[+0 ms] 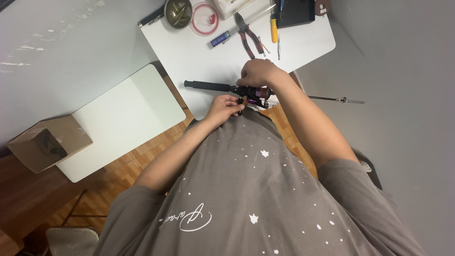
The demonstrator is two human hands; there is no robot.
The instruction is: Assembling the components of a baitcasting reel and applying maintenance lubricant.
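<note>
I hold a fishing rod crosswise at the near edge of the white table, close against my chest. My right hand is closed over the top of the black and purple reel, fingers curled down around it. My left hand sits just below and to the left of the right hand, its fingertips pinching a small part on the underside of the reel; I cannot tell which part, as the fingers cover it. The black rod handle projects to the left of both hands, and the thin rod blank extends to the right, past the table edge. Beyond my right hand, on the table, lie red-handled pliers, with a yellow-handled tool just to their right and a slim blue-capped tube to their left. Farther out stand a round metal dish and a clear round container with a red rim, side by side. A black box sits at the far right corner. Well to the left of my left hand is a lower white table, with a cardboard box against its left end.
</note>
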